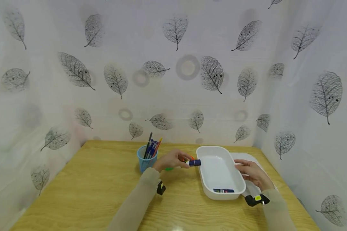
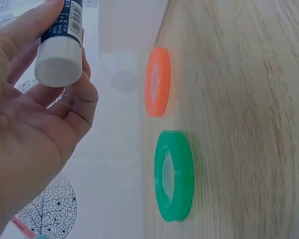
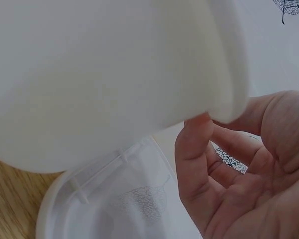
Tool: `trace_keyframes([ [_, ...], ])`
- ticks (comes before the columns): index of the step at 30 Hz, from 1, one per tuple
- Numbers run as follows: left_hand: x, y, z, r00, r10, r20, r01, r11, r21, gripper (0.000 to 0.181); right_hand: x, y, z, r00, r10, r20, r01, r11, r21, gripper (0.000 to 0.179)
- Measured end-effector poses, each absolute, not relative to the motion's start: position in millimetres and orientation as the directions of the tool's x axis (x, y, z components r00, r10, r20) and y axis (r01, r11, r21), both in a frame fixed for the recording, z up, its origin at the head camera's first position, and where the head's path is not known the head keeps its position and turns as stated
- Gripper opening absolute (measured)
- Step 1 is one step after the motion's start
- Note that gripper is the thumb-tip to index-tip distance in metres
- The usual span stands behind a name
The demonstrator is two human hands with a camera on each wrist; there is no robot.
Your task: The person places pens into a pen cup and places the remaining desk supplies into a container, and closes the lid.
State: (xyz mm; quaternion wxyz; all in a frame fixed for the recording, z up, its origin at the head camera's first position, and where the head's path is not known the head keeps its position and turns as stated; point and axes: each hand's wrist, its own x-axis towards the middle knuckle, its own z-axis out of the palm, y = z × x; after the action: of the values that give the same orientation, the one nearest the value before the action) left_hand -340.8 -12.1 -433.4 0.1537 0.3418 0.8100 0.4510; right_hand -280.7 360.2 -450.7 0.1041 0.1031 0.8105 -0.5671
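Head view alone showed a second stick [image 1: 223,191] inside the white tray [image 1: 218,166]. Left hand [image 1: 173,160] gripped a blue glue stick [image 1: 195,163] near the tray's left rim; right hand [image 1: 253,173] pinched its right rim. Left wrist view: barcode [image 2: 75,22], small print illegible.

"What surrounds the desk [image 1: 98,186]?"
"Whitish sheeting [image 1: 173,99] behind and on both sides, printed with dark, veined leaves [image 1: 212,73] and faint grey rings [image 1: 178,67]."
"And its surface?"
"Yellowish wood grain, with a small bright glare [image 1: 177,228] towards the front."
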Motion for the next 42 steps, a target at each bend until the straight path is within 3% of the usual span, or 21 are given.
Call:
trace_keyframes([
  [6,-339,-6,-431,-0.737,0.672,0.068,0.375,0.324,0.869,0.025,-280,359,-450,-0.954,0.060,-0.293,0.296,0.339,-0.893,0.061],
  [14,-333,7,-432,-0.756,0.632,0.170,0.417,0.265,0.870,0.023,-279,358,-450,-0.960,0.038,-0.276,0.273,0.333,-0.903,0.060],
  [22,-328,24,-435,-0.791,0.579,0.197,0.408,0.259,0.876,0.023,-279,358,-449,-0.957,0.061,-0.282,0.286,0.346,-0.894,0.061],
  [42,-314,74,-438,-0.795,0.550,0.255,0.450,0.254,0.856,0.021,-281,357,-450,-0.953,0.077,-0.294,0.302,0.354,-0.885,0.063],
])
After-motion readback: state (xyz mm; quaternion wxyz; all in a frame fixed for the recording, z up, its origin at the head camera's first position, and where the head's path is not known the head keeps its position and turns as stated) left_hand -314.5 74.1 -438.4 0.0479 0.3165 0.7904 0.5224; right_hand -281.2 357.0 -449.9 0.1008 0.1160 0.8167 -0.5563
